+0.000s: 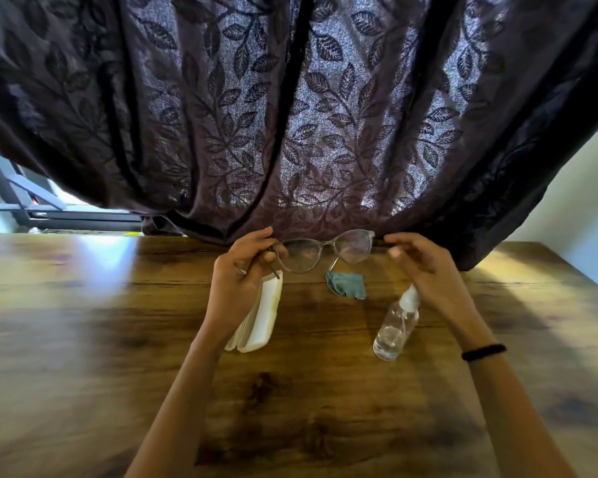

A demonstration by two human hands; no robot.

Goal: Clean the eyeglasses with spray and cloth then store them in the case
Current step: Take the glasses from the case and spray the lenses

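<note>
I hold a pair of grey-framed eyeglasses [320,250] up above the wooden table [83,322], lenses facing me. My left hand [242,270] grips the left end of the frame, one temple arm sticking down past my fingers. My right hand [418,263] has its fingertips at the right end of the frame; whether they pinch it is unclear. Below the glasses lies a small teal cloth [346,286]. A white glasses case [261,315] lies partly under my left wrist. A clear spray bottle [396,326] with a white nozzle lies on its side beneath my right hand.
A dark purple curtain [290,115] with a leaf pattern hangs down to the table's far edge. A metal frame [32,201] shows at the far left behind it. A black band [484,351] circles my right wrist.
</note>
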